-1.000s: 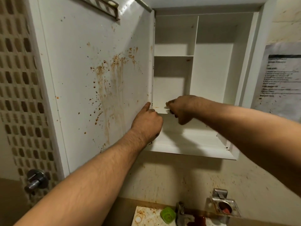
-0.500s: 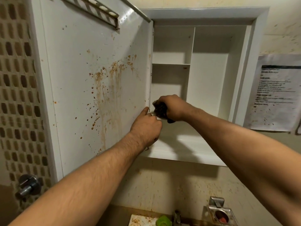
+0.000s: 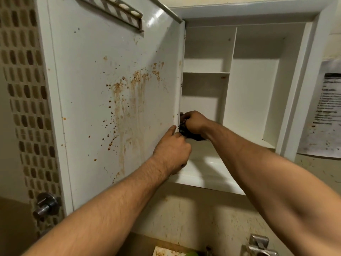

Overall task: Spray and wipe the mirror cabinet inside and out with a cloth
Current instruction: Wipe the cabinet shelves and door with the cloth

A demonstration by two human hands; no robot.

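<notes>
Here my left hand (image 3: 171, 154) grips the stained door (image 3: 110, 80) by its edge, thumb on its face, to steady it. Just above, my right hand (image 3: 194, 121) clenches the dark cloth (image 3: 194, 137) against that edge inside the cabinet (image 3: 252, 100), to scrub it.

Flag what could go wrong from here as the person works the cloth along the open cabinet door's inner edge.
1. The left hand and right hand both sit where the door meets the cabinet; if the door swings, fingers could get pinched.
2. The cloth is dark and bunched, so it may smear the brown stains across the door rather than lift them.
</notes>
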